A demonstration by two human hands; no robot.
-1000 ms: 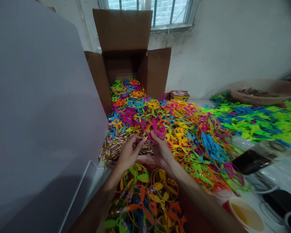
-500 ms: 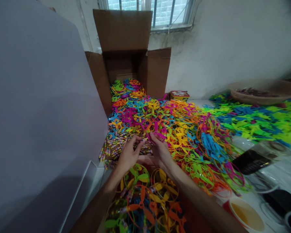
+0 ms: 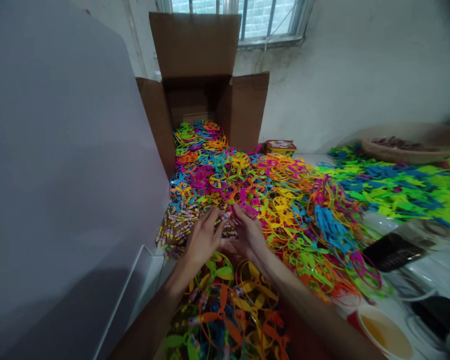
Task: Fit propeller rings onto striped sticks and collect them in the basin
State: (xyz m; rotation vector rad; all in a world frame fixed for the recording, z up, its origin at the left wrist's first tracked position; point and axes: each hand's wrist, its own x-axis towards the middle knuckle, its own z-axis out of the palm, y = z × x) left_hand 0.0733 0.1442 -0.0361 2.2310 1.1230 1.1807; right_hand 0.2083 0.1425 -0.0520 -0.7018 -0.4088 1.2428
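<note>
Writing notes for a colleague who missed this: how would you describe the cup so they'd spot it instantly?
From the open cardboard carton at the far end, follow the heap of bright plastic propeller rings toward the near right corner. Just past the heap's edge sits a red cup with a pale rim, holding amber liquid, the only liquid in sight.

No legible text

A small yellow-and-red box (image 3: 280, 148) beside the cardboard carton (image 3: 194, 45), just past the plastic propellers (image 3: 240, 172), carries printing, too small and blurred to read.
</note>
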